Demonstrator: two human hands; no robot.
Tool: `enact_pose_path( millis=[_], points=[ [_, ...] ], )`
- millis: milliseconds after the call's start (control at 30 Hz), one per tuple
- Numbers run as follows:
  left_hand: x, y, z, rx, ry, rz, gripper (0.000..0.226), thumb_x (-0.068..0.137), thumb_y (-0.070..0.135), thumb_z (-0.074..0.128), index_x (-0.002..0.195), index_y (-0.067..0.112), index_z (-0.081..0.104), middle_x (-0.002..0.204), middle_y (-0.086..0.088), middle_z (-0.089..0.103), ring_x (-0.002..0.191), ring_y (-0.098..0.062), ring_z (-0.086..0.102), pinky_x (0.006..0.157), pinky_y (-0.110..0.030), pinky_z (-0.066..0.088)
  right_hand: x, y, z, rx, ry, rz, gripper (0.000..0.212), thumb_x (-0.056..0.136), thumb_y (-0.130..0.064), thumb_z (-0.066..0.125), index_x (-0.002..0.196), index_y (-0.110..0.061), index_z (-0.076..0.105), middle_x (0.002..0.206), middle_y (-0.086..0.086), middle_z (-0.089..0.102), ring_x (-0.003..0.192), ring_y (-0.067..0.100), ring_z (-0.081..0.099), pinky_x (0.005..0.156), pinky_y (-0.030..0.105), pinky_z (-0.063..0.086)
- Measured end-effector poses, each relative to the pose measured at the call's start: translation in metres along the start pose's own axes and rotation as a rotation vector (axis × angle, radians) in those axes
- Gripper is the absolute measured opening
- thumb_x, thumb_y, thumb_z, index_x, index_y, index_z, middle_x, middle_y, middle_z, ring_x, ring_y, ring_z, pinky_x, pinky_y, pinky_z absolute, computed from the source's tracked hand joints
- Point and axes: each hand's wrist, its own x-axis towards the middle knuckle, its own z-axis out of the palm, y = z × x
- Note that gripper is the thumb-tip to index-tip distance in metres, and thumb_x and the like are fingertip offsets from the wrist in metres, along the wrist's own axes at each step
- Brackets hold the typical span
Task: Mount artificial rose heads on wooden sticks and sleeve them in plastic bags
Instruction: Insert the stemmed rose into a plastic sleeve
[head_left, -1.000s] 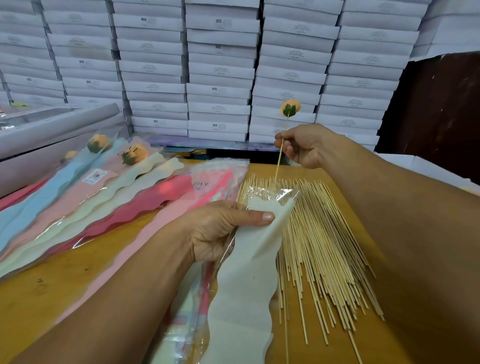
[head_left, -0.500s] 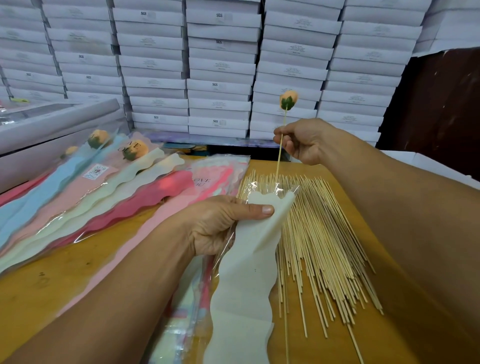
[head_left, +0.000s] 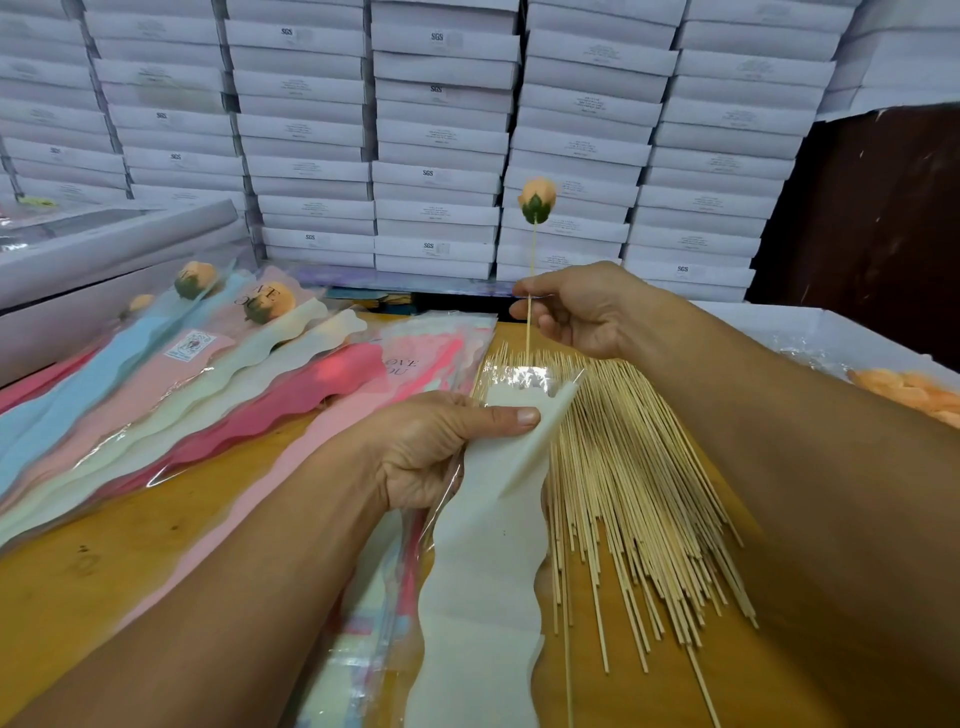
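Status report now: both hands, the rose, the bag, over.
Right hand pinches rose stick upright, tip at bag mouth. Left hand holds bag open. Rose not yet inside. Nothing blocks.

Both forearms are showing bare from the picture's lower edge up to the wrists, with no sleeve reaching into view. The left hand (head_left: 436, 447) is wearing no glove, ring or watch, its thumbnail trimmed short. The right hand (head_left: 576, 309) is likewise going ungloved, its wrist unadorned.
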Motion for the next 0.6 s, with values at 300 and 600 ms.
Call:
enact_pose_path(
  millis=[300, 600],
  points=[
    [0.0, -0.001, -0.001, 0.012, 0.031, -0.018, 0.024, 0.07, 0.007, 0.075, 0.091, -0.006, 0.073, 0.084, -0.022, 0.073, 0.066, -0.028, 0.074, 0.059, -0.037, 0.062, 0.005, -0.026, -0.025, 0.032, 0.19, -0.095, 0.013, 0.102, -0.003, 0.053, 0.092, 0.0, 0.061, 0.08, 0.014, 0.067, 0.034, 0.004, 0.051, 0.039, 0.014, 0.046],
    [0.003, -0.001, -0.005, 0.037, 0.038, -0.023, 0.028, 0.067, 0.009, 0.078, 0.09, -0.005, 0.074, 0.088, -0.022, 0.073, 0.069, -0.027, 0.074, 0.064, -0.038, 0.063, 0.018, -0.037, -0.037, 0.04, 0.27, -0.113, 0.014, 0.103, -0.002, 0.05, 0.092, 0.001, 0.059, 0.082, 0.013, 0.064, 0.032, 0.003, 0.05, 0.038, 0.013, 0.045]
  ],
)
